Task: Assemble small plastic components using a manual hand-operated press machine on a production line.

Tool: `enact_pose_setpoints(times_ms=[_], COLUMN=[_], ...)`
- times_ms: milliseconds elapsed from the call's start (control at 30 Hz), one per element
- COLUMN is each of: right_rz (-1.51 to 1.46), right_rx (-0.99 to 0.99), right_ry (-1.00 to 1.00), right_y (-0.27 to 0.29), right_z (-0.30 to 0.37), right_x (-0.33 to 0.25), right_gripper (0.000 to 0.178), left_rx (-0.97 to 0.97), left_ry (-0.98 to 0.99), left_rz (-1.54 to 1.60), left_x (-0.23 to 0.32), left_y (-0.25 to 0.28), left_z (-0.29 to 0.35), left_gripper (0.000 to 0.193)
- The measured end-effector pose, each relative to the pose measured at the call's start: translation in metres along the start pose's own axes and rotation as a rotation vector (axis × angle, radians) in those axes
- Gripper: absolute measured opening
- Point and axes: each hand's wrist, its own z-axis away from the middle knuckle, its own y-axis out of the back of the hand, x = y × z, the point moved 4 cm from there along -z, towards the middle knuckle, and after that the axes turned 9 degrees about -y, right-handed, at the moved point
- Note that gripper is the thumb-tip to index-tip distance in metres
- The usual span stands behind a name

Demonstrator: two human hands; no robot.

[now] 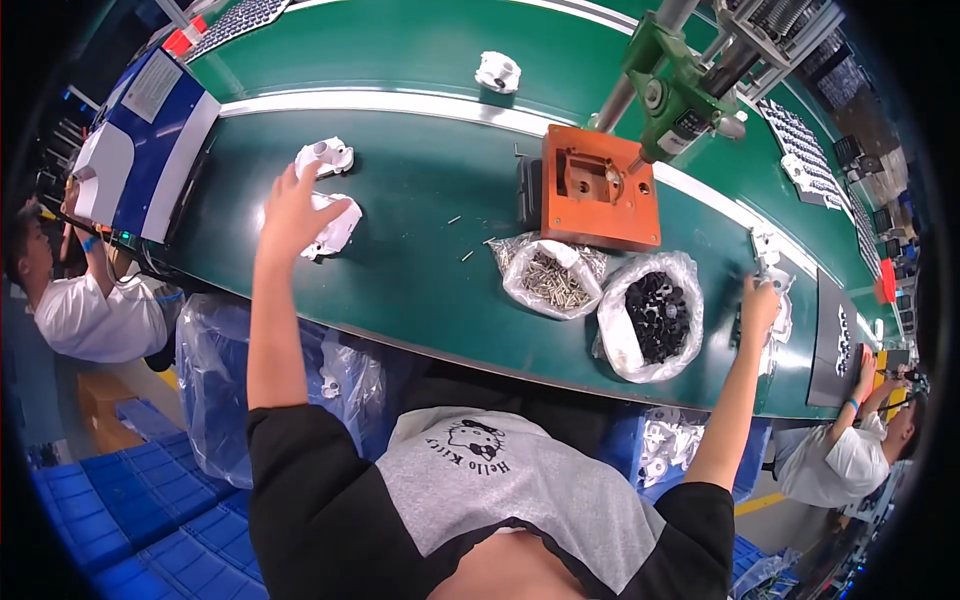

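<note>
At the left of the green bench my left hand point(291, 214) is open, thumb and fingers spread apart. Its fingertips reach a white moulded plastic part point(326, 157); whether they touch it is unclear. A second white part point(336, 226) lies beside the thumb, partly behind the hand. Far to the right, my right hand point(760, 306) has its fingers curled closed at the edge of a group of white plastic parts point(780, 300). It seems to grip one of them, though the fingertips are partly hidden.
An orange fixture block point(600, 190) stands under a green press point(672, 105). In front sit a bag of metal pins point(553, 280) and a bag of black parts point(655, 315). Another white part point(497, 72) rests beyond the pale rail. A blue-and-white machine point(145, 150) is at left; people work at both sides.
</note>
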Motion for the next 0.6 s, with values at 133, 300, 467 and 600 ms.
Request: enact_pose_setpoints(times_ms=[133, 300, 467, 600], right_rz=[-0.463, -1.411, -1.564, -1.565], right_rx=[0.152, -0.341, -0.75, -0.803], right_ry=[-0.06, -0.064, 0.316, 0.564], right_y=[0.054, 0.093, 0.135, 0.152], right_z=[0.029, 0.09, 0.167, 0.197], right_x=[-0.019, -0.068, -0.151, -0.191], right_gripper=[0.054, 0.035, 0.047, 0.03], left_rx=[-0.153, 0.177, 0.255, -0.141], left_ry=[0.274, 0.22, 0.058, -0.155], left_rz=[0.287, 0.531, 1.241, 1.509], left_x=[-0.05, -0.047, 0.073, 0.21], left_y=[-0.017, 0.004, 0.0, -0.018], left_z=[0.018, 0.011, -0.002, 0.012], left_gripper=[0.079, 0.028, 0.028, 0.015])
